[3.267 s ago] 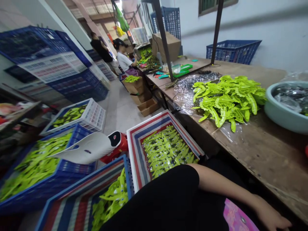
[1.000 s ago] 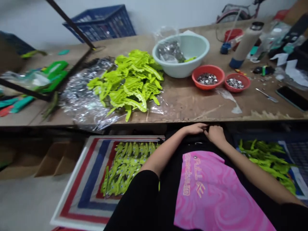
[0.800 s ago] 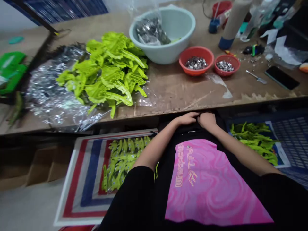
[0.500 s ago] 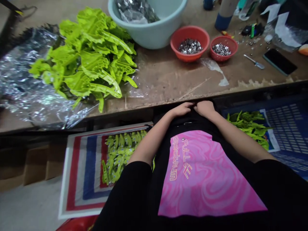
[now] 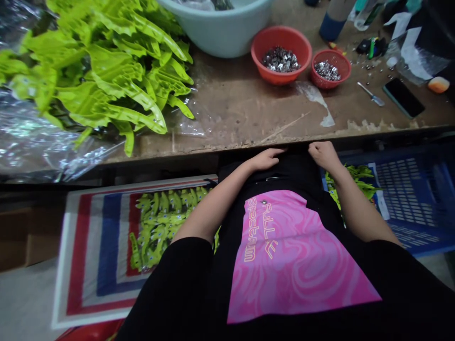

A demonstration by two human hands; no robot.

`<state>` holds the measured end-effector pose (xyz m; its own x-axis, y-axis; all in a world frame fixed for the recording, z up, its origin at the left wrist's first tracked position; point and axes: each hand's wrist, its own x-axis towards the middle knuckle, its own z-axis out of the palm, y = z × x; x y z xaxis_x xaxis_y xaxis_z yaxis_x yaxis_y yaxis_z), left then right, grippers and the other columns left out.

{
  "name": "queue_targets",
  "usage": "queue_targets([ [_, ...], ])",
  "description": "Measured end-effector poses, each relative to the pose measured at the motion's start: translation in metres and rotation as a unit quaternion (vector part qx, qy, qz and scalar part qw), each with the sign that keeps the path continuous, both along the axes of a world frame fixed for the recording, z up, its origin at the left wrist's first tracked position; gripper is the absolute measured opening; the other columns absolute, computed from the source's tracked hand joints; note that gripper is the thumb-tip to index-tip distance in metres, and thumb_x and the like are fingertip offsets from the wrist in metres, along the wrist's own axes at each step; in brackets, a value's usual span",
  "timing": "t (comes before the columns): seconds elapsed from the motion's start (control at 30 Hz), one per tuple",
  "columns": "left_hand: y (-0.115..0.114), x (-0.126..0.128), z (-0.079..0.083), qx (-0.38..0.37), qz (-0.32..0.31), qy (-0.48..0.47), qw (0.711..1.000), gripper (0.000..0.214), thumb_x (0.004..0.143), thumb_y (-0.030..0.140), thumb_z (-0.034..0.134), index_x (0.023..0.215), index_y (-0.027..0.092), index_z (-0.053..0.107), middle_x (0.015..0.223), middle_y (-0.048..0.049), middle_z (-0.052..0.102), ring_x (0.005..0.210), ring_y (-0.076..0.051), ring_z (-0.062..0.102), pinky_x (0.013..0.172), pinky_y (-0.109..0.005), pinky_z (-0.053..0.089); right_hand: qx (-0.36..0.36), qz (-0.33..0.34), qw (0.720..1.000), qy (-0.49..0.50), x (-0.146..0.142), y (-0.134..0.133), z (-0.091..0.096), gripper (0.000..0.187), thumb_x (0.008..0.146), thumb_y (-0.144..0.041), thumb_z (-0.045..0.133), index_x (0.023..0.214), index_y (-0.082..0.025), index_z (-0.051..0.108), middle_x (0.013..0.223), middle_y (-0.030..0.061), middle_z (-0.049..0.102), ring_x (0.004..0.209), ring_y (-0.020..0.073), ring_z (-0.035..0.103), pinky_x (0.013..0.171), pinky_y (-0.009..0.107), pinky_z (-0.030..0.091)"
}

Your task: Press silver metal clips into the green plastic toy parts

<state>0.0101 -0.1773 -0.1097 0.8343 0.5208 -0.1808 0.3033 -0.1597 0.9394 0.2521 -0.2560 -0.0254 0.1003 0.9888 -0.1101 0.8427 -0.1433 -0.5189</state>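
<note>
1. The left hand point(image 5: 266, 159) and right hand point(image 5: 322, 154), touching a moment ago, now lie apart on the dark lap point(image 5: 291, 173) under the table's point(image 5: 241, 113) near edge: left flat and spread, right loosely curled, both empty.
2. A blue crate point(image 5: 408, 203) beside the right hand holds green plastic parts point(image 5: 357, 177).
3. A striped box point(image 5: 92, 246) holds more.
4. Back from the near edge, an orange bowl point(image 5: 256, 47) holds metal pieces point(image 5: 280, 59).

centre: left grip point(image 5: 266, 159) flat on the black lap, right grip point(image 5: 322, 152) curled under the bench point(image 5: 241, 113) edge, the two apart | upper left: green plastic parts point(image 5: 106, 71) heaped on clear film | top: pale basin point(image 5: 220, 40), large red bowl point(image 5: 280, 78) and small red bowl point(image 5: 329, 84) of metal bits | lower left: striped crate point(image 5: 88, 246) holding green pieces | right: blue crate point(image 5: 408, 189)
</note>
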Motion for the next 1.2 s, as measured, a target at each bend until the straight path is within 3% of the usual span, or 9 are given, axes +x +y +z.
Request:
queue_targets([
  [0.17,0.000,0.000,0.012,0.055,-0.032,0.040,0.997,0.077,0.086,0.008,0.044,0.163,0.010,0.047,0.176,-0.0077,0.042,0.166,-0.021,0.040,0.144,-0.042,0.022,0.009,-0.057,0.991,0.121,0.040,-0.029,-0.001,0.043,0.089,-0.029,0.050,0.053,-0.024,0.027,0.052,-0.0050,0.024,0.053,0.0082,0.025,0.057,0.029,0.017],
  [0.3,-0.009,0.002,0.021,0.112,-0.060,0.070,0.989,0.070,0.095,0.015,0.042,0.164,0.010,0.044,0.178,-0.0103,0.038,0.167,-0.021,0.038,0.143,-0.039,0.024,0.014,-0.092,0.969,0.229,0.038,-0.037,-0.018,0.058,0.102,-0.054,0.053,0.060,-0.026,0.026,0.051,-0.0102,0.021,0.047,0.0066,0.020,0.051,0.024,0.021],
  [0.53,-0.026,0.010,0.024,0.199,-0.119,0.140,0.963,0.085,0.104,0.058,0.048,0.168,0.004,0.035,0.181,-0.0222,0.016,0.174,-0.032,0.017,0.143,-0.044,0.017,0.013,-0.050,0.946,0.322,0.009,-0.008,-0.004,0.065,0.097,-0.071,0.060,0.062,-0.023,0.035,0.053,-0.0106,0.028,0.047,0.0057,0.028,0.049,0.021,0.027],
  [0.67,-0.025,0.008,0.023,0.205,-0.135,0.151,0.958,0.091,0.105,0.064,0.039,0.171,0.002,0.026,0.182,-0.0227,0.012,0.175,-0.030,0.015,0.143,-0.039,0.016,0.015,-0.064,0.947,0.314,-0.003,0.014,0.011,0.056,0.096,-0.074,0.037,0.066,-0.029,0.021,0.054,-0.0114,0.018,0.043,0.0071,0.019,0.045,0.023,0.023],
  [0.73,-0.025,0.007,0.022,0.202,-0.135,0.148,0.959,0.091,0.106,0.064,0.038,0.172,0.003,0.025,0.182,-0.0220,0.011,0.175,-0.030,0.014,0.143,-0.040,0.015,0.013,-0.068,0.957,0.281,-0.005,0.024,0.016,0.054,0.097,-0.073,0.034,0.068,-0.029,0.020,0.053,-0.0114,0.018,0.044,0.0080,0.018,0.045,0.024,0.022],
  [0.83,-0.024,0.007,0.021,0.195,-0.127,0.141,0.962,0.090,0.106,0.064,0.040,0.172,0.006,0.025,0.182,-0.0204,0.009,0.175,-0.030,0.009,0.144,-0.044,0.015,0.005,-0.046,0.981,0.190,-0.003,0.047,0.032,0.053,0.096,-0.063,0.051,0.062,-0.027,0.033,0.050,-0.0076,0.031,0.047,0.0084,0.027,0.049,0.025,0.023],
  [0.97,-0.021,0.009,0.020,0.176,-0.119,0.134,0.968,0.087,0.106,0.063,0.039,0.172,0.008,0.026,0.182,-0.0180,0.010,0.175,-0.028,0.008,0.144,-0.043,0.015,0.049,-0.048,0.997,0.042,0.014,0.106,0.082,0.047,0.097,-0.032,0.064,0.055,-0.020,0.045,0.050,-0.0049,0.038,0.056,0.0085,0.034,0.060,0.027,0.025],
  [1.07,-0.020,0.011,0.018,0.161,-0.109,0.131,0.972,0.087,0.106,0.062,0.041,0.173,0.008,0.024,0.182,-0.0182,0.012,0.175,-0.027,0.010,0.144,-0.039,0.014,0.122,-0.081,0.988,-0.057,0.033,0.164,0.116,0.040,0.100,-0.018,0.057,0.061,-0.015,0.052,0.058,-0.0039,0.046,0.062,0.0068,0.033,0.069,0.027,0.028],
  [1.2,-0.018,0.015,0.014,0.146,-0.096,0.126,0.976,0.086,0.106,0.059,0.044,0.173,0.009,0.022,0.181,-0.0173,0.020,0.173,-0.025,0.021,0.142,-0.037,0.021,0.130,-0.019,0.949,-0.287,0.054,0.220,0.120,0.037,0.103,-0.021,0.057,0.076,0.000,0.070,0.076,0.0079,0.070,0.064,0.0032,0.048,0.069,0.026,0.033],
])
